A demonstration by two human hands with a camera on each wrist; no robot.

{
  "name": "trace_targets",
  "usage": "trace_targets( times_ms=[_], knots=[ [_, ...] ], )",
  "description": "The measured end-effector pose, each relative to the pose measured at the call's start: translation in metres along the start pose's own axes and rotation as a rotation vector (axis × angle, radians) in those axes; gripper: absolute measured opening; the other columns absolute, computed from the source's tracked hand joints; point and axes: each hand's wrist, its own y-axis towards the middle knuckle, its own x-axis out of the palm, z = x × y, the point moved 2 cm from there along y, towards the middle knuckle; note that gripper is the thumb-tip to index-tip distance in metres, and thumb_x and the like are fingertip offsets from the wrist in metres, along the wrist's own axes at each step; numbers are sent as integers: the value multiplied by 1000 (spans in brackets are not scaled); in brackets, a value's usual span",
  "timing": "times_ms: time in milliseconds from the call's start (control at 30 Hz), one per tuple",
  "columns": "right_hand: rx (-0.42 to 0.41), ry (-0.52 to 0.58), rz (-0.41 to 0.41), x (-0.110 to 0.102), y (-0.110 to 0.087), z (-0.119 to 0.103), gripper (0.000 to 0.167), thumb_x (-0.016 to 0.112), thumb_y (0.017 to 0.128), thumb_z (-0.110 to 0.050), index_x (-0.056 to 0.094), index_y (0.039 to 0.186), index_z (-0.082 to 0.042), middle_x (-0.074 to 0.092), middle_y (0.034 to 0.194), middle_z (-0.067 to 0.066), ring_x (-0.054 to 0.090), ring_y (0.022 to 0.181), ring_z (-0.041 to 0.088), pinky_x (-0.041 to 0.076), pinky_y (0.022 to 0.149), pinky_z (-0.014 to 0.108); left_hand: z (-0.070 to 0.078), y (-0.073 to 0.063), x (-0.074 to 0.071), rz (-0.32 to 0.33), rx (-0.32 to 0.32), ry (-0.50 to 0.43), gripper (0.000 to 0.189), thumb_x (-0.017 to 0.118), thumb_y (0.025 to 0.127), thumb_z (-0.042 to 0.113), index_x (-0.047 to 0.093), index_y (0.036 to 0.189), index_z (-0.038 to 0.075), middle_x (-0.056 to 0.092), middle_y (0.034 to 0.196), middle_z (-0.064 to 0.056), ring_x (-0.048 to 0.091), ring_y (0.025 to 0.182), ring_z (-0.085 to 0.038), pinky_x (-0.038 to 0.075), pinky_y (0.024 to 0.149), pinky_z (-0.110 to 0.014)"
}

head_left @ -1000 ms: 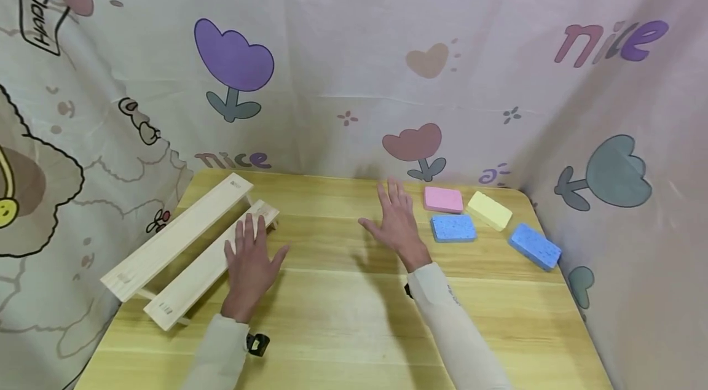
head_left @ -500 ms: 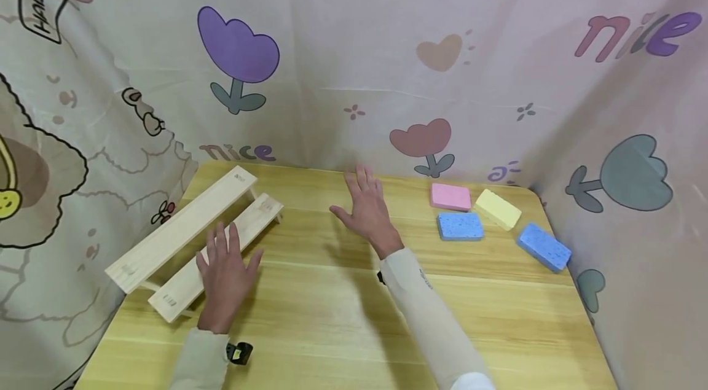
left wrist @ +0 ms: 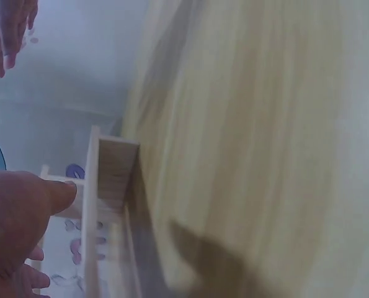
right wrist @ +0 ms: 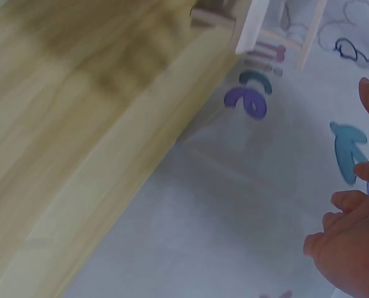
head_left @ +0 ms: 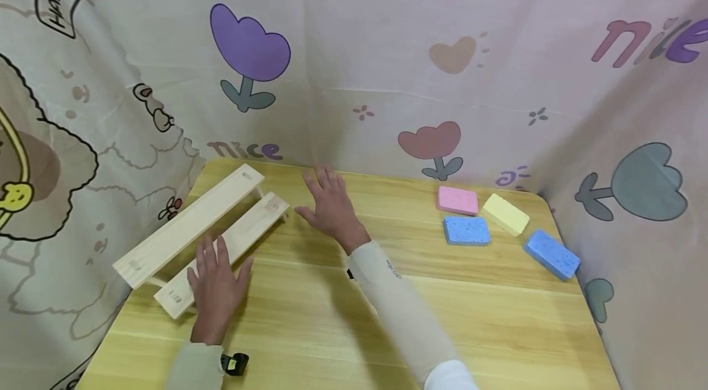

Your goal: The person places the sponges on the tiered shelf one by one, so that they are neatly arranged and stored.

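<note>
A two-tier pale wooden step rack (head_left: 190,224) stands slantwise at the left of the table. Over its lower step hovers my left hand (head_left: 217,288), palm down, fingers spread and holding nothing. The left wrist view shows the thumb of that left hand (left wrist: 23,217) beside the end of the wooden rack (left wrist: 94,205). My right hand (head_left: 332,209) is just right of the rack's far end, above the back of the table, with its fingers extended and nothing in them. In the right wrist view, the right hand (right wrist: 351,242) is at the right edge, apart from the rack (right wrist: 252,28).
At the back right of the table (head_left: 310,328) lie a pink sponge (head_left: 457,200), a yellow sponge (head_left: 506,215), a blue sponge (head_left: 467,230) and another blue sponge (head_left: 552,254). Printed curtains (head_left: 359,46) enclose the table at the back and both sides.
My right hand has moved left, from near the sponges to beside the rack's far end. The left hand has shifted a little left and toward me. Rack and sponges stay put on the table.
</note>
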Motion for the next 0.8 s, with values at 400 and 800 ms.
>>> trace_targets(
  times_ms=[400,800],
  knots=[
    [-82,-80,-135,34,16,-40,75,53,94,-48,16,153,-21,9,161,7,11,148,26,21,120,46,-28,-11,2,-13,-89,15,75,51,96,34,17,147,-9,14,151,-34,10,139,-50,13,99,-78],
    [-104,-53,-188,73,16,-58,69,53,95,-42,20,152,-25,9,161,5,10,148,25,22,120,45,-42,-22,4,-32,-136,31,73,48,98,34,15,147,-9,10,152,-34,4,142,-49,3,101,-79]
  ],
)
